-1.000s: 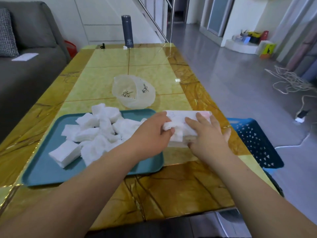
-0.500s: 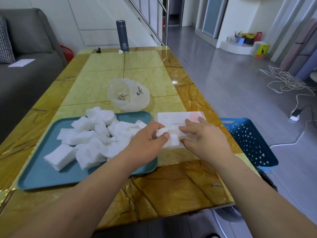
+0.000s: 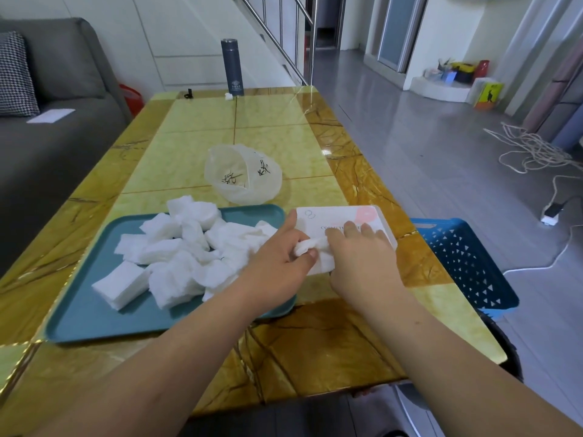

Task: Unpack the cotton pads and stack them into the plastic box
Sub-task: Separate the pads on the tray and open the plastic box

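Unpacking well along, stacking not begun.

My left hand (image 3: 277, 260) pinched one pad (image 3: 306, 246) between thumb and finger at the near end of the pack (image 3: 340, 216). My right hand (image 3: 362, 257) lay spread on the pack, pressing it to the table (image 3: 284, 357). I couldn't tell how many pads were left inside. Just left, a loose heap (image 3: 189, 257) covered the tray (image 3: 79, 316). Beyond it the box (image 3: 243, 175) lay tipped on its side, apparently holding no pads, so I judged that all the stacking remained.
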Available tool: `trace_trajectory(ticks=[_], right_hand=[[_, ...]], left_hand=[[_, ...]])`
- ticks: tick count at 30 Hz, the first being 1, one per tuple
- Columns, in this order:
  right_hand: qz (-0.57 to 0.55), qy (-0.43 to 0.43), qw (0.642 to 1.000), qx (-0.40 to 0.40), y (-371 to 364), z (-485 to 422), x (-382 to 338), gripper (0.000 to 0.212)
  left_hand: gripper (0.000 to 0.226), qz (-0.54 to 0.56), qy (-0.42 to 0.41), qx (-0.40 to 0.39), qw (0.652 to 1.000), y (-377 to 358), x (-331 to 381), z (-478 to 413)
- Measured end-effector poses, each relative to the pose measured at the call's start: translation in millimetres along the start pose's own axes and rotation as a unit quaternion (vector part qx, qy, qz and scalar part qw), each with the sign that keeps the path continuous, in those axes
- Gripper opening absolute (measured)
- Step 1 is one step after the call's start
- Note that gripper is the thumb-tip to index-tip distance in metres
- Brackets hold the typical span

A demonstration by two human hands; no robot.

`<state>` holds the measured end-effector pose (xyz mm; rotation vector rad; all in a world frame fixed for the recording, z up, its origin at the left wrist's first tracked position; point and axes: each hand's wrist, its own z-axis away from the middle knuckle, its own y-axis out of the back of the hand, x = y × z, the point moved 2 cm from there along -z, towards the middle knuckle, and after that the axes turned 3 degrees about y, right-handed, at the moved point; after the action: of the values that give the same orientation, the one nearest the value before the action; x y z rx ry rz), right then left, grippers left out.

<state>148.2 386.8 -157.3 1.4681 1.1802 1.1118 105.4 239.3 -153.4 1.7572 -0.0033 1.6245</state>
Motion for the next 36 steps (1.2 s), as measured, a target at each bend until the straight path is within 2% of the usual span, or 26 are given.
trace_trajectory(ticks=[4, 6, 9, 11, 13, 15, 17, 19, 21, 29, 33, 35, 36], right_hand=[[-0.004, 0.001, 1.000, 0.023, -7, 0, 4, 0.038], [-0.013, 0.011, 0.998, 0.053, -8, 0, 7, 0.034], [-0.054, 0.040, 0.988, 0.135, -3, 3, 11, 0.030], [-0.088, 0.043, 0.981, 0.169, -4, 5, 19, 0.035], [-0.139, 0.026, 0.979, 0.150, -7, 7, 28, 0.050], [-0.230, -0.036, 0.969, 0.082, -6, 11, 40, 0.079], [-0.348, -0.141, 0.927, 0.029, -8, 12, 56, 0.111], [-0.457, -0.231, 0.859, 0.001, -12, 13, 65, 0.127], [-0.520, -0.256, 0.815, -0.006, -20, 14, 67, 0.120], [-0.537, -0.252, 0.802, 0.066, -32, 14, 55, 0.089], [-0.517, -0.237, 0.820, 0.063, -24, 13, 55, 0.084], [-0.519, -0.225, 0.824, 0.039, -21, 14, 58, 0.095], [-0.541, -0.225, 0.810, 0.033, -20, 15, 59, 0.102]], left_hand=[[0.036, -0.025, -0.022, -0.016, 0.999, -3, -7, 5], [0.022, -0.075, -0.026, -0.024, 0.997, -4, -8, 6], [0.018, -0.145, -0.027, -0.026, 0.989, -1, -11, 4], [0.012, -0.180, -0.031, -0.035, 0.983, 1, -14, 3], [0.011, -0.206, -0.036, -0.045, 0.977, 1, -18, 2], [0.011, -0.229, -0.046, -0.037, 0.972, 1, -21, 2], [0.015, -0.230, -0.050, -0.021, 0.972, 0, -17, -1], [0.012, -0.202, -0.023, -0.006, 0.979, 1, -12, -3], [0.010, -0.188, -0.019, -0.006, 0.982, -2, -9, -3], [0.010, -0.229, -0.058, 0.000, 0.972, -10, -10, 0], [0.008, -0.242, -0.051, -0.010, 0.969, -15, -8, -1], [0.004, -0.214, -0.046, 0.005, 0.976, -12, -10, -2], [0.002, -0.194, -0.050, 0.018, 0.980, -9, -11, -2]])
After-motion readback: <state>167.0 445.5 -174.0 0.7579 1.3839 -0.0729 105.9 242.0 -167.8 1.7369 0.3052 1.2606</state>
